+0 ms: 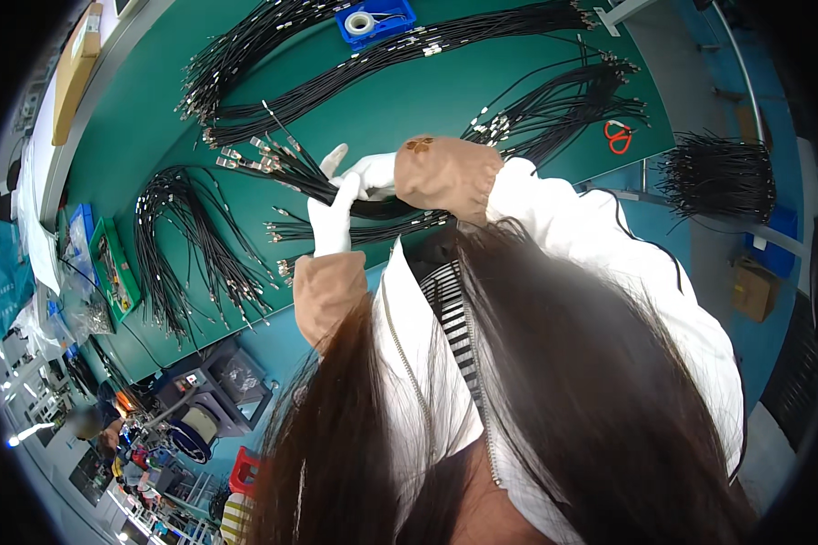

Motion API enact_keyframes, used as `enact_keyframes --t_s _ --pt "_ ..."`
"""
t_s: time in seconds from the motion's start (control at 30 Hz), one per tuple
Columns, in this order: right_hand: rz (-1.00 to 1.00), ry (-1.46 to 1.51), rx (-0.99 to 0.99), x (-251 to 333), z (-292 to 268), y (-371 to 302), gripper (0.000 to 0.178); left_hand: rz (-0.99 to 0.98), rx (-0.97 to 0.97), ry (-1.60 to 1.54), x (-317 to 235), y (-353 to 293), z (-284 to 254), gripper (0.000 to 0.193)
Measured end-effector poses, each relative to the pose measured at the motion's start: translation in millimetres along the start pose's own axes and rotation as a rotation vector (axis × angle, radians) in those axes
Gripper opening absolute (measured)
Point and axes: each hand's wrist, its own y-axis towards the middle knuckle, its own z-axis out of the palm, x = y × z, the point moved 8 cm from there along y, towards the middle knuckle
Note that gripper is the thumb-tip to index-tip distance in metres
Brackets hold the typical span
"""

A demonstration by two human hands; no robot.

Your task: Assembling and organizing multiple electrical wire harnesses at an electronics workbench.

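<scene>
A bundle of black cables with metal-ended connectors lies across my two white-gloved hands, its connector ends fanned out to the left. My left hand comes up from below and is closed round the bundle. Against it, my right hand reaches in from the right, its fingers bent over the same cables and one finger sticking up. The hands touch each other, which partly hides the grip. More black cables lie on the green table just below my hands, their connector ends pointing left.
Long cable bundles stretch along the far side, beside a blue tray with a white tape roll. Another bundle curves at left near a green bin. Red-handled scissors lie right; cables hang beyond the edge.
</scene>
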Motion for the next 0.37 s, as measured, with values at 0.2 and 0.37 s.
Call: enact_keyframes --t_s 0.2,0.37 --pt "0.051 0.050 0.158 -15.7 3.4 13.0 0.008 -0.177 0.187 0.160 16.8 1.1 -6.4 0.063" --pt "-0.107 -0.228 -0.015 6.0 -1.5 19.2 0.009 0.029 -0.121 0.038 11.9 -1.8 -19.2 0.077"
